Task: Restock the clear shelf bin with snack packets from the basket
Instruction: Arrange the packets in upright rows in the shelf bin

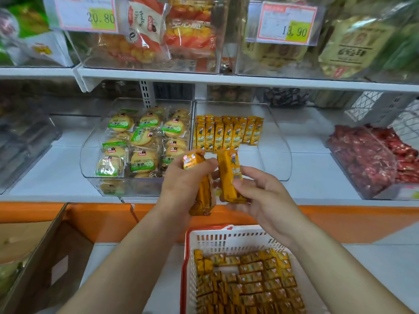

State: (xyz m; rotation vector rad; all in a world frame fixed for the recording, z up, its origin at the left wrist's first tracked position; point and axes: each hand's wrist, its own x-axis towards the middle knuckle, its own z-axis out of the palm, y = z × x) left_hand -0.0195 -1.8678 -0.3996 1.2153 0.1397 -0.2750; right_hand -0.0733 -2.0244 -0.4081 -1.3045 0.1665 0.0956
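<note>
My left hand (183, 186) grips a bunch of yellow snack packets (200, 196), held upright in front of the shelf edge. My right hand (260, 196) pinches another yellow snack packet (230, 180) just to the right of them. Both hands hover below the clear shelf bin (278, 141), where a row of the same yellow packets (226, 132) stands along its back left. Under my right forearm sits the white basket (226, 236) with red rim, filled with several rows of yellow packets (249, 282).
A clear bin of round biscuit packs (140, 141) stands left of the target bin. A bin of red-wrapped sweets (371, 159) is at the right. An open cardboard box (45, 257) sits lower left. The upper shelf carries bins with price tags (288, 23).
</note>
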